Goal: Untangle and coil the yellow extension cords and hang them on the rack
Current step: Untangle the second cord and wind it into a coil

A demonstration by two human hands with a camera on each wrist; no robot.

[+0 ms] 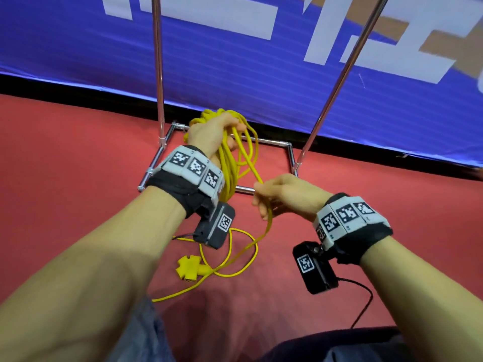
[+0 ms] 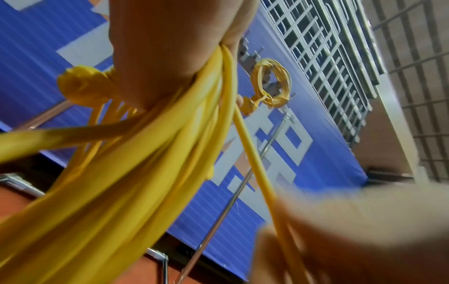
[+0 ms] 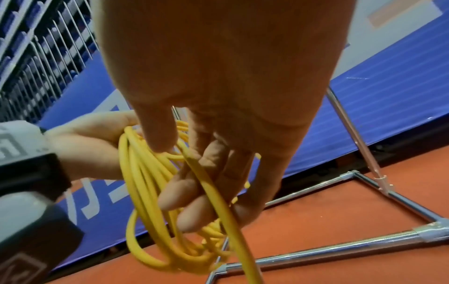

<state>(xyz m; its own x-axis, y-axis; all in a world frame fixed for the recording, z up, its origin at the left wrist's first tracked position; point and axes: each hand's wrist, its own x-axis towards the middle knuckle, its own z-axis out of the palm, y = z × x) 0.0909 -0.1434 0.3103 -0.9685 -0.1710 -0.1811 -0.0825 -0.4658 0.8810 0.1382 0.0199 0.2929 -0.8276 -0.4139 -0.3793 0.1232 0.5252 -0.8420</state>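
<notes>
Fingers (image 1: 236,126) of left hand (image 1: 211,133) curl round coiled yellow cord (image 1: 230,165); right hand (image 1: 282,195) pinches loose strand (image 1: 251,165) before rack (image 1: 264,141).

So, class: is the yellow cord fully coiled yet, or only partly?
Only partly. The left hand grips a bundle of loops, but the cord's tail and its socket end lie loose on the floor, running through the right hand.

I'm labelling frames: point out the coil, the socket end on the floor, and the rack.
coil (image 1: 230,163), head view, hanging loops.
socket end (image 1: 188,267), head view, its body.
rack (image 1: 266,141), head view, base bar.
</notes>
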